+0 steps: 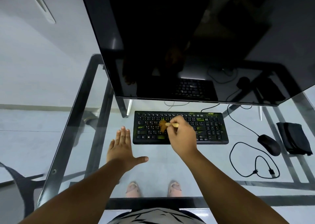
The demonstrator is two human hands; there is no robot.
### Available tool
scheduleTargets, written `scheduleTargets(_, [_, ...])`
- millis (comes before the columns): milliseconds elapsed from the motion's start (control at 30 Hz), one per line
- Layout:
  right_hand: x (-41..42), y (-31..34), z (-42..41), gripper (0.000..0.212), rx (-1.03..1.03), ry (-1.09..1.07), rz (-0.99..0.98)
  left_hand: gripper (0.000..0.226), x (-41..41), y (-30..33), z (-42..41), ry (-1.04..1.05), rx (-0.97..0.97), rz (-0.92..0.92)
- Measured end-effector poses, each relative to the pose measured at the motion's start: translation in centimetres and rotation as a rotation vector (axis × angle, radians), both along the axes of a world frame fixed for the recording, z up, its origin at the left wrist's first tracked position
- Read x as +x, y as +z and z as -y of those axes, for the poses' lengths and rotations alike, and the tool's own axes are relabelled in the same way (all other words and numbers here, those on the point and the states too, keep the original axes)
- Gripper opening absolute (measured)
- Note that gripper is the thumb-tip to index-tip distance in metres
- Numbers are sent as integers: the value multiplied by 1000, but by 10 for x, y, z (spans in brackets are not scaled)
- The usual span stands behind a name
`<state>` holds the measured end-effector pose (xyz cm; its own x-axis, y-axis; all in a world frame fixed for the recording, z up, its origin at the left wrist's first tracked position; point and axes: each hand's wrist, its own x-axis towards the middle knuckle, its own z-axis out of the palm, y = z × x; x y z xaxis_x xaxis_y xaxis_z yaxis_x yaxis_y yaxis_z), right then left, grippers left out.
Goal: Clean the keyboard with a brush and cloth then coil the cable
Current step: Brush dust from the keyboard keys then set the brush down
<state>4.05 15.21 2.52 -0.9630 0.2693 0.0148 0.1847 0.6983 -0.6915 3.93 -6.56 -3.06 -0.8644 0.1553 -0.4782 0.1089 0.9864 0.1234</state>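
A black keyboard (pixel 211 128) lies on the glass desk (pixel 153 164) below the monitor. My right hand (pixel 182 135) grips a small wooden-handled brush (pixel 164 125), whose brown bristles touch the keys left of the keyboard's middle. My left hand (pixel 121 147) lies flat on the glass with straight spread fingers, just left of the keyboard's front corner. A folded black cloth (pixel 294 137) sits at the far right. A black cable (pixel 252 162) with a plug at its end lies in loose loops on the glass to the right.
A large dark monitor (pixel 187 44) overhangs the back of the desk. A black mouse (pixel 269 144) rests between keyboard and cloth. The desk's metal frame (pixel 75 114) runs along the left. Feet show through the glass, and a chair base stands at the lower left.
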Motion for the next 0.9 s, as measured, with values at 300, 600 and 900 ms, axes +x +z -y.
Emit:
scheduleTargets(300, [0, 4, -11, 5, -44, -32, 63, 132, 4, -2, 0, 0, 45, -51])
scheduleTargets(600, [6, 2, -24, 4, -32, -24, 105, 106, 7, 0, -14, -50, 190, -280])
scheduleTargets(900, [7, 8, -33, 5, -191, 45, 104, 95, -1, 2, -41, -123, 223, -297])
